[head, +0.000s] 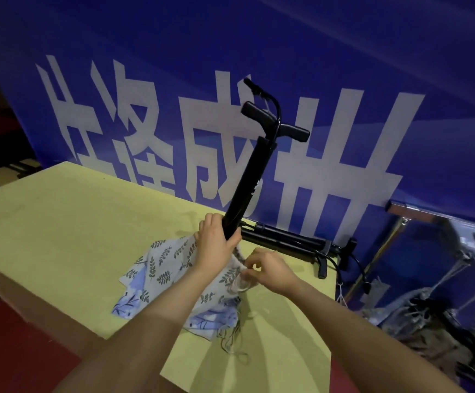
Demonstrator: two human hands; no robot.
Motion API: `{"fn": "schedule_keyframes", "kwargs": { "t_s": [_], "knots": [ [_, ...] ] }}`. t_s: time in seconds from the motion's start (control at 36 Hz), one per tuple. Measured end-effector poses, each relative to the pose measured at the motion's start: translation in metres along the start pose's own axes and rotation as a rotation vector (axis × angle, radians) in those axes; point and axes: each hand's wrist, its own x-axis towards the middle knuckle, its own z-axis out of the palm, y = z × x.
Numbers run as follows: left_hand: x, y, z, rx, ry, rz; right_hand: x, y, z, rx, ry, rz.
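Observation:
A black hand pump (pixel 249 177) stands tilted on the yellow-green table (pixel 60 228), its T-handle at the top and a hose curling above it. My left hand (pixel 216 239) grips the lower part of its barrel. The pump's foot is hidden in a white and blue cloth bag with a leaf print (pixel 162 268) that lies crumpled on the table. My right hand (pixel 267 270) pinches the bag's edge beside the pump's base. Drawstrings (pixel 234 344) trail from the bag toward the table's near edge.
A second black pump (pixel 290 242) lies flat on the table behind my hands, near the far edge. A blue banner with large white characters (pixel 344 154) hangs behind. Metal stands and dark gear (pixel 443 293) crowd the floor at the right.

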Motion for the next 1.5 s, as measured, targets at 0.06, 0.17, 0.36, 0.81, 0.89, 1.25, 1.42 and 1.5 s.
{"fn": "schedule_keyframes", "kwargs": {
  "t_s": [0.06, 0.17, 0.36, 0.81, 0.89, 1.25, 1.42, 1.5],
  "knots": [
    [0.001, 0.001, -0.003, -0.049, 0.012, 0.008, 0.0, 0.002, -0.007, 0.063, 0.023, 0.039],
    [0.003, 0.002, -0.005, -0.152, 0.009, -0.011, -0.003, 0.012, -0.026, 0.02, 0.167, 0.061],
    [0.001, 0.015, 0.003, -0.079, -0.03, -0.013, 0.001, 0.004, -0.055, 0.521, 0.44, 0.235],
    [0.002, 0.016, 0.016, 0.002, -0.027, -0.047, 0.006, -0.028, -0.097, 0.801, 0.303, 0.024],
    [0.003, 0.022, 0.019, 0.005, -0.041, -0.053, 0.015, -0.041, -0.101, 0.932, 0.362, 0.054],
    [0.005, 0.008, 0.008, -0.238, -0.235, 0.037, 0.017, -0.02, -0.07, 0.662, 0.343, 0.161],
    [0.0, 0.003, 0.006, -0.272, -0.305, 0.047, 0.022, -0.006, -0.038, 0.514, 0.263, 0.226],
    [-0.001, -0.002, 0.005, -0.264, -0.299, 0.022, 0.022, -0.004, -0.03, 0.463, 0.237, 0.255]
  ]
}}
